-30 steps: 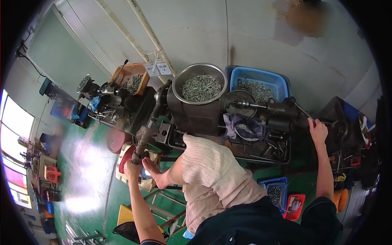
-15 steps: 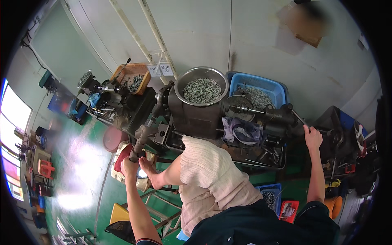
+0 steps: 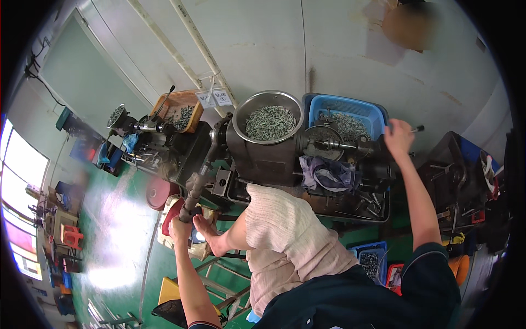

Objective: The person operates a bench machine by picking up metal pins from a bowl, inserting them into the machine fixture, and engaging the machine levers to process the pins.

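We see the left hand [image 3: 179,229] clamped round the lower end of the wrapped lever [image 3: 194,189], while the right hand [image 3: 399,140] is at the black-knobbed lever [image 3: 419,128] on the bench machine [image 3: 262,159]; we cannot tell whether it grips. Metal pins [image 3: 269,122] lie heaped in the steel bowl [image 3: 239,112] above. We judge the step as working these 2 levers; the next move calls for coordinated control of both.
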Demonstrator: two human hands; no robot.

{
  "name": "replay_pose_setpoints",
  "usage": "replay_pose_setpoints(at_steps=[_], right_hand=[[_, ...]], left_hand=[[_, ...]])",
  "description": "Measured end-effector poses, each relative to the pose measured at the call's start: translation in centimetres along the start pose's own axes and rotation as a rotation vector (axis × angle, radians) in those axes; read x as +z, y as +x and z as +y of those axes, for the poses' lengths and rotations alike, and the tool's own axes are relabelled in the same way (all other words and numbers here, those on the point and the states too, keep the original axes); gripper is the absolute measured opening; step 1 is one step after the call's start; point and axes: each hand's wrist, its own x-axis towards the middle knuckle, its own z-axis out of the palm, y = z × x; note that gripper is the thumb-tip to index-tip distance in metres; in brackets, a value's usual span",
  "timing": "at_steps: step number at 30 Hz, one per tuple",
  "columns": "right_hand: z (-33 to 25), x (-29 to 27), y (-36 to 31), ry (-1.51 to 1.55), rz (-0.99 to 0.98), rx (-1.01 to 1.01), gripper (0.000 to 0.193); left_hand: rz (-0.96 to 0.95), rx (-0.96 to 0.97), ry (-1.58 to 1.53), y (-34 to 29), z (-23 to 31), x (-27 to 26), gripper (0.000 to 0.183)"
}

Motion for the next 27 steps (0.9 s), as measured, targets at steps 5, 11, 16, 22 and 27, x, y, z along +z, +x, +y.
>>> replay_pose_setpoints(at_steps=[5,11,16,22,27], right_hand=[[-11.2,4.2,0.9,0.562,-0.511,-0.124,0.013],[-15.9,8.4,-0.8,0.901,-0.936,-0.006,0.014],[-16.1,8.3,-0.9,0.792,-0.977,-0.053,0.016],[-15.5,6.9,1.0,0.728,-1.111,-0.194,0.019],[-15.3,4.4,3.7,0.042,-0.505,-0.216,0.019]], left_hand=[[-0.015,-0.039,0.000,0.0,0.3,0.2,0.030],[0.050,-0.075,-0.027,-2.4,0.9,0.9,0.028],[0.066,-0.113,-0.086,-5.6,4.0,0.5,0.022],[0.025,-0.149,-0.032,-6.8,5.6,0.7,0.031],[0.029,-0.149,-0.064,-6.7,5.7,0.7,0.031]])
